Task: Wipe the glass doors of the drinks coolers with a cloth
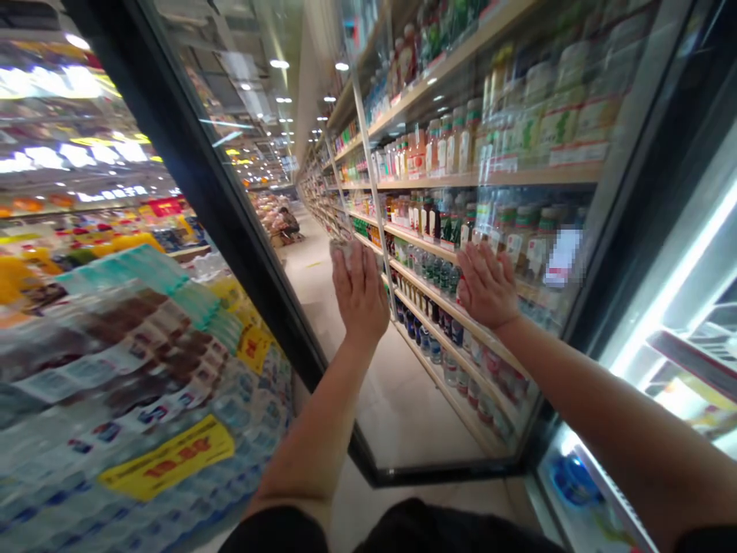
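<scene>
An open glass door [426, 415] with a dark frame stands in front of me. My left hand [361, 292] lies against the glass, fingers extended over a pale, crumpled cloth [338, 247] that shows only at their edges. To the right, my right hand [488, 288] is flat on the same pane, its fingers stretched out. Something small, whitish and red shows beside its thumb side; whether it is held or only seen through the glass I cannot tell. A white label [564, 257] sits on the pane right of that hand.
Shelves of bottles [449, 146] show through the glass. A lit refrigerator [679, 307] stands open at the right. Shrink-wrapped bottle packs [143, 369] with a yellow price sign [170, 457] are stacked at the left. Farther down the aisle [308, 269], a person [289, 223] crouches.
</scene>
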A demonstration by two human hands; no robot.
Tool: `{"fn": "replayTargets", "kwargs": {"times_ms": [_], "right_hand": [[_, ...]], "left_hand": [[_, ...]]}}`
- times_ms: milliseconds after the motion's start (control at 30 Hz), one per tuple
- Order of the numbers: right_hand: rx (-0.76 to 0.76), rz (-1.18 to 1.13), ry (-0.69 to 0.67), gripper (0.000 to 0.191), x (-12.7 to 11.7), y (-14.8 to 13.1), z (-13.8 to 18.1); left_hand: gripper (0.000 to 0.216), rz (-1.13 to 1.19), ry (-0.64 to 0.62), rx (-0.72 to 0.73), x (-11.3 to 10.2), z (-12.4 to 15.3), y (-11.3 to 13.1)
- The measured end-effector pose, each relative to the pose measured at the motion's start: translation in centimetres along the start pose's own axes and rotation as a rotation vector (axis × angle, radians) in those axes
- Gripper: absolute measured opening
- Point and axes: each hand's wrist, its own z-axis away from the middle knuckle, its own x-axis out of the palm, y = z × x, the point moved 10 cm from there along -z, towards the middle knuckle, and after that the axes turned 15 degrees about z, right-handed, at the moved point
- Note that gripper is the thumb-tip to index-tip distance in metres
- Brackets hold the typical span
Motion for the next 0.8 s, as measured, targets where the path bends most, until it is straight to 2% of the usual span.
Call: {"fn": "replayTargets", "kwargs": {"times_ms": [100,167,233,333,400,467,567,633,700,800], "right_hand": [[-0.005,0.011,-0.011,0.066,0.1,0.0,0.1],[0.000,0.005,-0.039,0.066,0.5,0.0,0.2],[0.014,-0.018,-0.070,0.067,0.9,0.2,0.4],[0.035,-0.057,-0.080,0.068,1.1,0.3,0.5],[0.035,-0.062,-0.079,0.068,1.1,0.3,0.4],[0.025,-0.044,-0.077,0.067,1.0,0.3,0.3],[0.005,-0.010,-0.041,0.067,0.5,0.1,0.2],[0.003,-0.009,-0.028,0.066,0.3,0.2,0.2],[0.013,-0.018,-0.046,0.065,0.5,0.3,0.3],[0.017,-0.028,-0.079,0.065,0.9,0.4,0.5]], "left_hand": [[0.061,0.021,-0.099,0.174,2.0,2.2,3.3],[0.059,0.035,-0.171,0.285,2.8,1.9,4.5],[0.057,0.027,-0.176,0.310,2.4,-0.9,3.9],[0.057,0.016,-0.061,0.182,0.4,-6.6,1.2],[0.058,0.025,0.000,0.114,-0.2,-8.3,0.3],[0.060,0.054,-0.017,0.121,0.6,-7.5,1.2],[0.062,0.087,-0.193,0.290,3.2,-4.2,4.4],[0.061,0.066,-0.264,0.360,3.9,-3.4,5.1],[0.060,0.040,-0.204,0.290,2.5,-5.4,3.4],[0.059,0.036,-0.037,0.094,-0.9,-9.3,-0.6]]}}
